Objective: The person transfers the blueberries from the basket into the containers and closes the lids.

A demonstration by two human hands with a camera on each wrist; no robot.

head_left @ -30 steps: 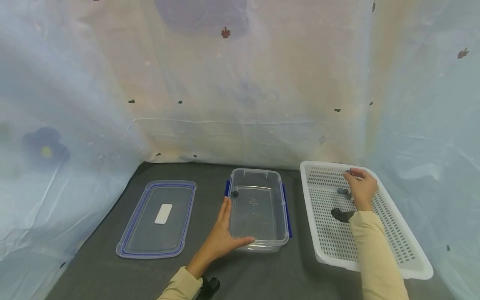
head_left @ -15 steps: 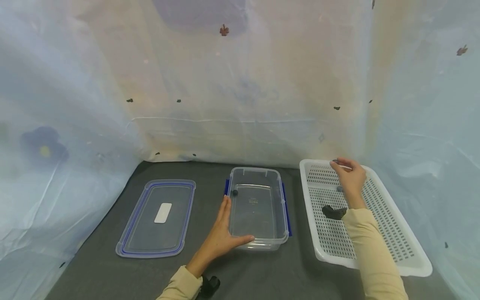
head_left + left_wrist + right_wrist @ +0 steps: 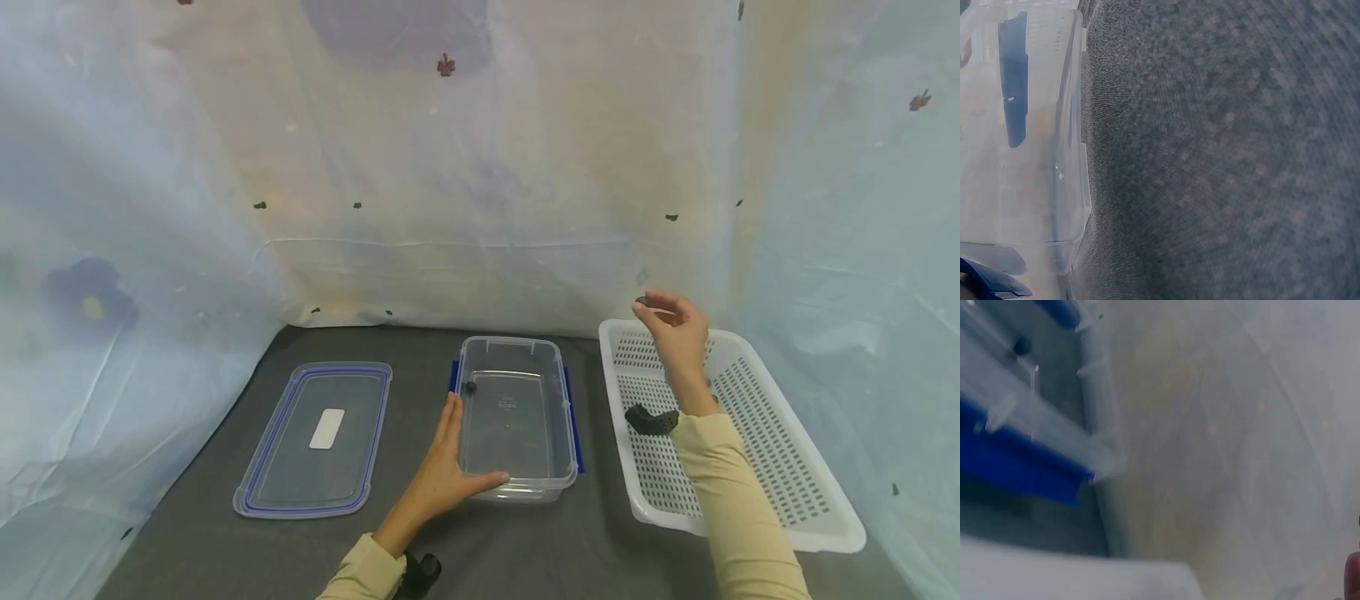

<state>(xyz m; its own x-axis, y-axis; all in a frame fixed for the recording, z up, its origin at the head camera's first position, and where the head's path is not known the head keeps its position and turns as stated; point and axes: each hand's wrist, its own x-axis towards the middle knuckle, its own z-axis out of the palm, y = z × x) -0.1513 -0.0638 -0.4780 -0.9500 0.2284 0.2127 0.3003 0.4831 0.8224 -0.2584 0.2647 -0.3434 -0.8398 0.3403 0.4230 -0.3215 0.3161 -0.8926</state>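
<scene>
My left hand (image 3: 441, 473) rests against the near left corner of a clear plastic food container (image 3: 551, 484), fingers straight along its side and thumb on the near rim. One dark blueberry (image 3: 470, 387) lies inside, near the left wall; the right wrist view also shows this blueberry (image 3: 1021, 345). Above the far edge of a white slotted basket (image 3: 813, 500), my right hand (image 3: 681, 337) pinches a small dark blueberry (image 3: 642, 301) between thumb and fingertips. The hand and forearm hide part of the basket's inside. The left wrist view shows the container's clear wall (image 3: 1035, 194).
A clear lid (image 3: 296, 475) with a blue seal and a white label (image 3: 327, 428) lies flat at the left on the dark grey cloth (image 3: 420, 350). Blue latches (image 3: 1016, 456) stick out from the container's sides. Pale plastic sheeting (image 3: 480, 183) surrounds the table.
My right hand has risen from inside the basket and moved left toward its far left corner, carrying the blueberry. My left hand has stayed at the container.
</scene>
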